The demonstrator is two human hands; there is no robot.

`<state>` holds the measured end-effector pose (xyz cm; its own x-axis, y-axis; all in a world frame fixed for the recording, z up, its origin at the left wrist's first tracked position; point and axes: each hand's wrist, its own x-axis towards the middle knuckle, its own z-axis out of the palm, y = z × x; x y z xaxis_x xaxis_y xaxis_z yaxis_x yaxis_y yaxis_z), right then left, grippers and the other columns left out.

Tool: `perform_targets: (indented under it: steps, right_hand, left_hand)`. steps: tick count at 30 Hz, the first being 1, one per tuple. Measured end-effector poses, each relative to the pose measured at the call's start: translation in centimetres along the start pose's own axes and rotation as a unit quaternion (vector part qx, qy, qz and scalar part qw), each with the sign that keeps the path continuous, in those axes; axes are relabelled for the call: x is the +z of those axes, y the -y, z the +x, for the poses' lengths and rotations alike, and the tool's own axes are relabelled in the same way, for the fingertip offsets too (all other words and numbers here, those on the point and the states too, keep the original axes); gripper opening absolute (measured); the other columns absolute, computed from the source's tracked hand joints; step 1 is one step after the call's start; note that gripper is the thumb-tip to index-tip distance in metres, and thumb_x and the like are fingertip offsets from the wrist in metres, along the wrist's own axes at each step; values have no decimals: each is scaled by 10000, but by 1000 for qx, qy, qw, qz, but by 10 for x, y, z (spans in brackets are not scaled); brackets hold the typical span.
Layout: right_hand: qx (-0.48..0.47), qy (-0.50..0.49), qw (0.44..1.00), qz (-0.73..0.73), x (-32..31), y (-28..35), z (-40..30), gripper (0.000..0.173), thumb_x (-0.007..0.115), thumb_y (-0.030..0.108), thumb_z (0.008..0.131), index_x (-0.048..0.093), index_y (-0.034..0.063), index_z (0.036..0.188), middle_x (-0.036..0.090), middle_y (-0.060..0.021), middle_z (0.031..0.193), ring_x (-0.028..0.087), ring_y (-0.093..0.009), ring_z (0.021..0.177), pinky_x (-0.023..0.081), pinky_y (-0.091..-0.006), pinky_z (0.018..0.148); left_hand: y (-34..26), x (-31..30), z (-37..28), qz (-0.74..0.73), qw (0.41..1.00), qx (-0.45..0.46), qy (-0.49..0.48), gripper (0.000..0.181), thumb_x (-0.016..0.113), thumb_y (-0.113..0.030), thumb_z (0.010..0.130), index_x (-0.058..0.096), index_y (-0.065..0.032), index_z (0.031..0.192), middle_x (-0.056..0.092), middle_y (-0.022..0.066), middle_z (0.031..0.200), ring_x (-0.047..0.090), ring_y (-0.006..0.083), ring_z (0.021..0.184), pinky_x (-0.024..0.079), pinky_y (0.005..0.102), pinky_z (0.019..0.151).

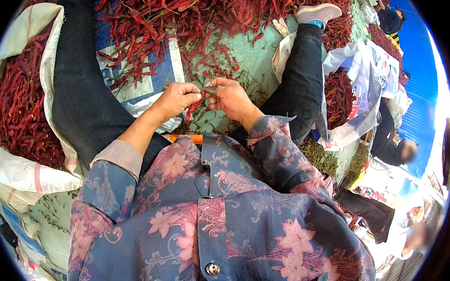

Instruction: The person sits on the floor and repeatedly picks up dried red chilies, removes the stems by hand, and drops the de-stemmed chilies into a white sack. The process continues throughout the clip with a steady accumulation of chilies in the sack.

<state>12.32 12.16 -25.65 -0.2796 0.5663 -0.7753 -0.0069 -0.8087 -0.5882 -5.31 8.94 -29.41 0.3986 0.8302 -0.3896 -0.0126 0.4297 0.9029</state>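
My left hand [178, 98] pinches a dried red chili pepper [191, 111] near its upper end, and the pod hangs below the fingertips. Close beside it, my right hand [231, 99] is closed around a small grey metal tool [211, 89], whose tip meets the top of the pepper. Most of the tool is hidden in the fingers, so its exact kind is unclear. Beyond both hands rises a large heap of dried red chilies [217, 4] with stems. Loose chilies and cut stems [251, 84] are scattered between my legs.
On the left stands an open woven sack [50, 89] full of chilies. A white printed plastic bag [353, 52] on the right also holds chilies. Under the heap lies a blue and white sheet [125, 85]. Several other people sit or stand at far right, before a blue wall [421, 101].
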Motion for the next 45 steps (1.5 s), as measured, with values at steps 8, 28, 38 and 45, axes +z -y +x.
perform_targets:
  steps: [8,28,38,45]
  right_hand:
    - [-322,-144,653,-671,-1,2,7,113,546,73,712,564,30,814,609,-139,792,609,-280,669,486,-390,587]
    - [-126,-312,875,-347,-144,42,122,167,542,138,742,588,-1,822,572,-103,666,541,-158,584,442,-303,522]
    - [-211,-8,918,-337,15,-28,-5,63,531,4,718,551,4,778,549,-69,622,529,-142,607,432,-287,564]
    - [-239,31,830,-503,14,-7,-2,100,562,53,673,585,14,763,587,-162,687,594,-265,636,457,-344,589]
  left_hand:
    - [6,2,8,-93,986,-118,66,201,551,-167,838,606,7,754,535,-17,645,449,57,577,360,211,551]
    - [16,-14,24,-314,938,-144,-12,65,575,-108,819,521,-70,813,534,30,697,464,87,554,370,220,470]
    - [10,-12,21,-266,953,-136,-38,143,568,-193,853,579,-66,918,536,-17,705,444,54,539,331,196,454]
    - [8,-13,13,-263,959,-102,-23,108,577,-189,844,581,-81,845,553,-25,699,460,55,533,337,194,446]
